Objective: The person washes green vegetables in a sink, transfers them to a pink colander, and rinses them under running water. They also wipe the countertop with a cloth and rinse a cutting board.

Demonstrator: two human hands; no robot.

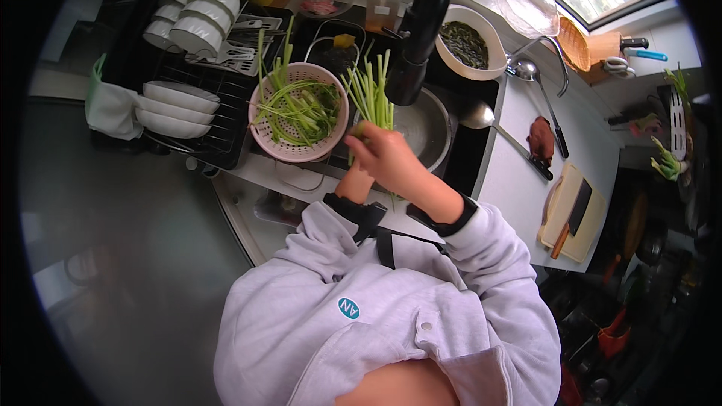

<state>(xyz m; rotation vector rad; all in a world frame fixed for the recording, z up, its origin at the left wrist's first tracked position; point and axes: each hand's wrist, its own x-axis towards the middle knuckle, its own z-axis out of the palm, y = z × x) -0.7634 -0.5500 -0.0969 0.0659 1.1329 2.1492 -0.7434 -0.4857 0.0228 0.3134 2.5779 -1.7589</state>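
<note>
A bunch of long green leafy-vegetable stems (369, 90) stands up out of my two hands over the sink. My left hand (360, 172), mostly hidden behind the right, is closed around the lower part of the bunch. Over it, my right hand (383, 149) pinches stems at the bunch's left side; its fingertips are blurred. Left of the hands, a pink colander (261, 135) holds loose green stems and leaves. Behind and right of my hands sits a round metal basin (428, 129) in the sink. A few thin stems hang below my right hand.
A black faucet (407, 67) rises over the sink. White bowls (197, 34) fill a black dish rack (231, 118) at left. Dark greens lie in a white bowl (496, 65). On the right counter are a ladle (479, 117), a cleaver (581, 208) on a cutting board (550, 220), and a knife block (603, 48).
</note>
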